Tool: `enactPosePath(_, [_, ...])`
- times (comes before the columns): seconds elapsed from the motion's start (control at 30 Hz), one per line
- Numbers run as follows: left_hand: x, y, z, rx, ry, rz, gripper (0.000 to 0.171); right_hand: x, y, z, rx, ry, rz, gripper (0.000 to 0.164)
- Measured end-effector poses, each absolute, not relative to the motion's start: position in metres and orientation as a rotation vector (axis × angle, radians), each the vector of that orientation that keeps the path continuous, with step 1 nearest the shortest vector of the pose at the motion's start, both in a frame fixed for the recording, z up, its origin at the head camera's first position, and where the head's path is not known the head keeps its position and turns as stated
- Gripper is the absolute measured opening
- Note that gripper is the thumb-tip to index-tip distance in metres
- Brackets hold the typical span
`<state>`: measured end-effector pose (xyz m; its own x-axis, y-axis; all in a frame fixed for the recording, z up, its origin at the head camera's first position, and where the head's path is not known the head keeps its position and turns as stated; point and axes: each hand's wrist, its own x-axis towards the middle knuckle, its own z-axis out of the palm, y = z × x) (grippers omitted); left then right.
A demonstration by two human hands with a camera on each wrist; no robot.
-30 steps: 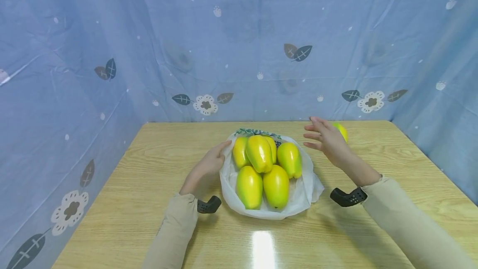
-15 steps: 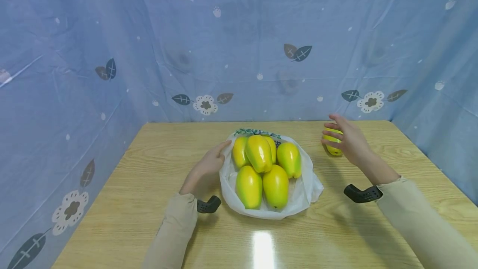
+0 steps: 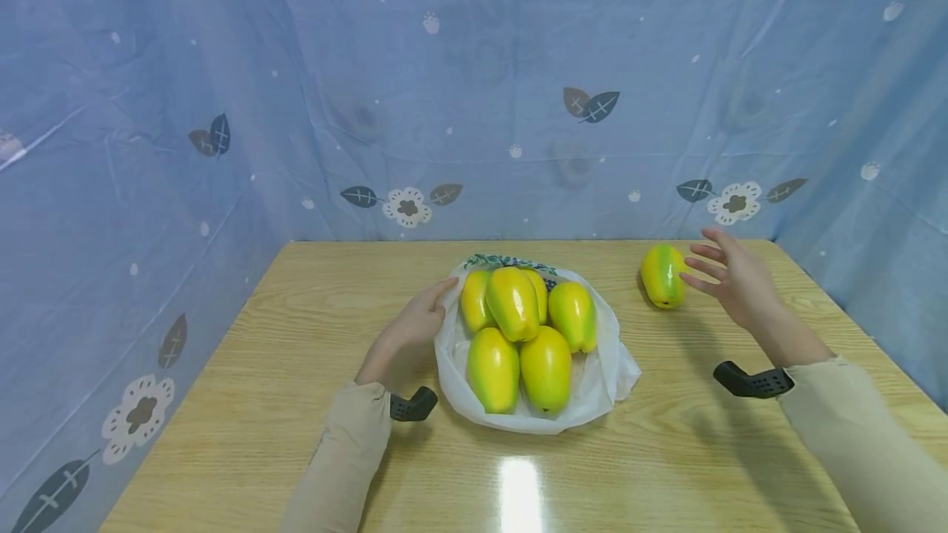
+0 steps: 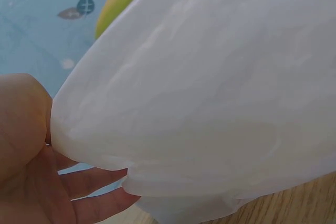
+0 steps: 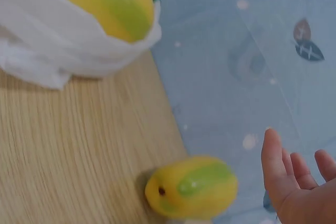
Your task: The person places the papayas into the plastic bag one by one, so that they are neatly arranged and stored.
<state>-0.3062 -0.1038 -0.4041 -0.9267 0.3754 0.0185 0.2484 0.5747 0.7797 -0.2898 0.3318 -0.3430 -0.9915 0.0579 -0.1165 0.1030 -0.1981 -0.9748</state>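
A white plastic bag (image 3: 603,410) stands open at mid-table with several yellow-green papayas (image 3: 548,368) inside. My left hand (image 3: 413,321) is at its left rim; in the left wrist view the bag's edge (image 4: 173,103) is pinched between the thumb (image 4: 21,124) and the fingers behind it. A single papaya (image 3: 662,276) lies on the table to the bag's right, near the back. Just right of it my right hand (image 3: 743,282) is raised with spread fingers, holding nothing. The right wrist view shows a gap between this papaya (image 5: 194,187) and the hand (image 5: 299,187).
The wooden table (image 3: 311,451) ends at the back against a blue patterned curtain (image 3: 481,105), which also hangs at both sides. Green leaf print shows on the bag's far rim. A black band (image 3: 754,381) sits at each wrist.
My right hand has moved right, away from the bag and past the lone papaya, which it partly hid before and which now shows almost whole. My left hand has stayed at the bag's rim.
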Motion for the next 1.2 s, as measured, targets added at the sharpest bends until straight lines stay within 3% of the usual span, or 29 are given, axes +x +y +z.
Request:
enactPosePath(0.3, [-0.306, -0.103, -0.403, 0.450, 2.604, 1.316, 0.055, -0.291, 0.357, -0.358, 0.320, 1.868, -2.458, 0.089])
enactPosePath(0.53, [-0.308, -0.103, -0.403, 0.495, 2.621, 1.310, 0.054, -0.289, 0.367, -0.367, 0.318, 1.801, -2.490, 0.084])
enactPosePath(0.77, [-0.308, -0.103, -0.404, 0.487, 2.619, 1.301, 0.055, -0.290, 0.376, -0.382, 0.381, 1.766, -2.451, 0.095])
enactPosePath(1.2, [-0.308, -0.103, -0.405, 0.527, 2.646, 1.287, 0.055, -0.310, 0.381, -0.396, 0.581, 1.744, -2.362, 0.089])
